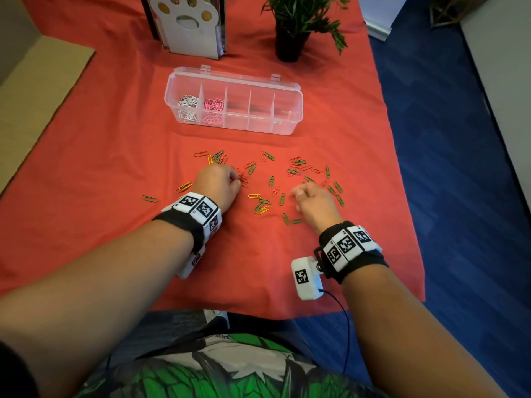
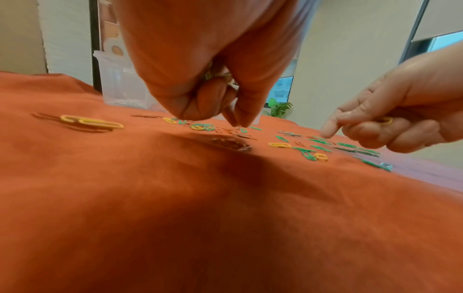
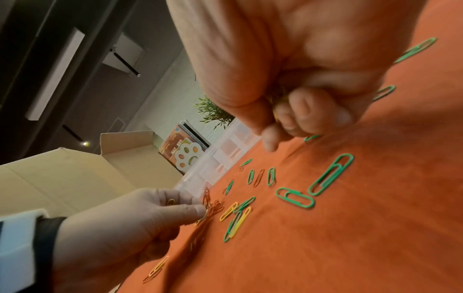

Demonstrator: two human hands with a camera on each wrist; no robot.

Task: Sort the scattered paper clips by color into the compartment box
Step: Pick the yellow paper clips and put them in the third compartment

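On the red cloth (image 1: 86,156), just short of the clear compartment box (image 1: 233,102), both hands are down among the scattered paper clips (image 1: 275,185). The left hand (image 1: 219,183) has its fingers curled, thumb and forefinger pinched low over a knot of reddish clips, and the left wrist view shows clips already bunched in its palm. The right hand (image 1: 314,203) is curled too, forefinger reaching down, with a yellow clip (image 2: 384,120) tucked in its fingers. White clips (image 1: 188,106) fill the box's leftmost compartment, pink clips (image 1: 213,110) the next; two middle ones look empty and something small, hard to make out, sits in the rightmost. So this looks like the gathering step, mid-task: green, yellow and reddish clips are yet to go in. Next, by this reading, each hand must carry its handful to one compartment without mixing colours. The reddish ones nearly vanish against the cloth. No readable writing anywhere, only square coded markers on the wristbands (image 1: 198,209).
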